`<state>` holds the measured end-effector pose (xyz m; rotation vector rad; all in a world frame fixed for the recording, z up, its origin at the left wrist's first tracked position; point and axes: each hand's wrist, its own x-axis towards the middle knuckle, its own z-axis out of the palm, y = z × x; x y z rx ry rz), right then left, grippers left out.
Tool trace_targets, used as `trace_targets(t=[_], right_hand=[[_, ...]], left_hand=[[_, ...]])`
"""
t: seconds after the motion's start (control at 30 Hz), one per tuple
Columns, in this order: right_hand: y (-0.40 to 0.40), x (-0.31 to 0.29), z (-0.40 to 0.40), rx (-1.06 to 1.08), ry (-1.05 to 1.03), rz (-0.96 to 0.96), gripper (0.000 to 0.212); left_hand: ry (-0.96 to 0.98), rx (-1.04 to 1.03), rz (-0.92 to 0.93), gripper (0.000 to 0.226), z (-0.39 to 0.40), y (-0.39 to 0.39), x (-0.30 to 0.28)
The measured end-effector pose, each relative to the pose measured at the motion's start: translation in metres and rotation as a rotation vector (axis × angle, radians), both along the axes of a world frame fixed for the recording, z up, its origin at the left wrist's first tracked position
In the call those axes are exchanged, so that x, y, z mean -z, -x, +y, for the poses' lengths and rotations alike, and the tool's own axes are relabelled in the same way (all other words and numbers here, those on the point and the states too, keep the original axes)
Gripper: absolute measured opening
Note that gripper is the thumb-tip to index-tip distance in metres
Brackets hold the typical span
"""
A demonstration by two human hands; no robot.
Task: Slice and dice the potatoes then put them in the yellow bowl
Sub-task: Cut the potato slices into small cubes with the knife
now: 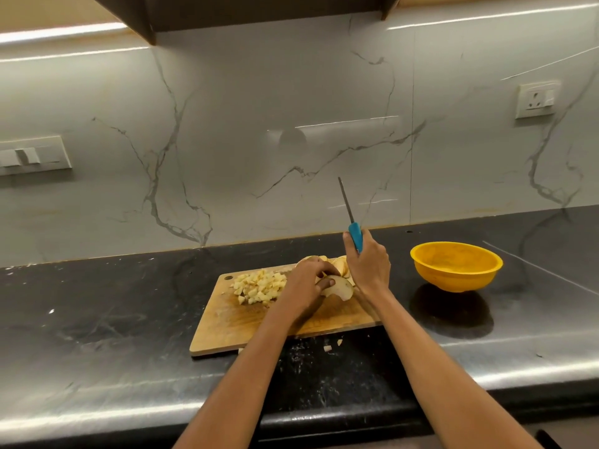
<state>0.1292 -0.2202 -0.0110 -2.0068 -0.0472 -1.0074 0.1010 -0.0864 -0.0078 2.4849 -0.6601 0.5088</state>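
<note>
A wooden cutting board lies on the black counter. A heap of diced potato sits on its far left part. My left hand grips a potato slice on the board's far right. More potato slices lie just behind it, partly hidden by both hands. My right hand holds a blue-handled knife lifted above the board, blade pointing up and away. The yellow bowl stands empty on the counter to the right of the board.
A few potato bits lie on the counter in front of the board. A marble-look wall rises behind, with a socket at right and a switch plate at left. A dark cabinet hangs overhead.
</note>
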Motion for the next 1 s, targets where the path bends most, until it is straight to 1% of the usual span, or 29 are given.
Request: trace_targets(t=[0.1,0.2,0.23,0.3,0.33,0.37,0.4,0.47,0.53,0.6,0.7,0.77,0.87,1.0], right_hand=[[0.003,-0.001,0.001,-0.007,-0.010,0.007,0.040],[0.009,-0.003,0.001,-0.036,-0.045,0.018,0.037],[0.011,-0.004,0.001,-0.049,-0.066,0.026,0.036],[0.019,-0.004,0.003,-0.079,-0.109,0.042,0.033],[0.023,-0.003,0.004,-0.097,-0.123,0.047,0.031],[0.029,-0.002,0.006,-0.120,-0.126,0.054,0.028],[0.034,-0.001,0.007,-0.146,-0.119,0.075,0.026],[0.045,0.003,0.010,-0.203,-0.104,0.137,0.025],[0.054,0.010,0.009,-0.246,-0.099,0.219,0.027],[0.067,0.012,0.007,-0.269,-0.076,0.301,0.027],[0.092,0.008,0.005,-0.270,0.007,0.392,0.033],[0.110,0.004,0.006,-0.272,0.123,0.503,0.035],[0.133,0.005,0.008,-0.250,0.312,0.628,0.038],[0.151,0.005,0.013,-0.211,0.402,0.698,0.038]], left_hand=[[0.071,0.020,0.000,0.021,0.003,0.004,0.001],[0.228,-0.006,0.009,0.022,0.009,0.011,0.001],[0.292,-0.042,0.034,0.026,0.011,0.014,0.002],[0.421,-0.120,0.157,0.037,0.016,0.023,0.007],[0.450,-0.163,0.206,0.040,0.017,0.027,0.010],[0.444,-0.220,0.219,0.040,0.018,0.033,0.013],[0.398,-0.287,0.201,0.033,0.020,0.040,0.015],[0.221,-0.427,0.121,0.016,0.023,0.057,0.017],[0.044,-0.518,0.054,0.025,0.027,0.072,0.018],[-0.018,-0.484,0.054,0.034,0.034,0.078,0.018],[-0.001,-0.322,0.168,0.054,0.042,0.081,0.017],[0.037,-0.246,0.187,0.052,0.042,0.079,0.020],[0.093,-0.240,0.172,0.044,0.044,0.074,0.029],[0.133,-0.245,0.167,0.044,0.043,0.073,0.033]])
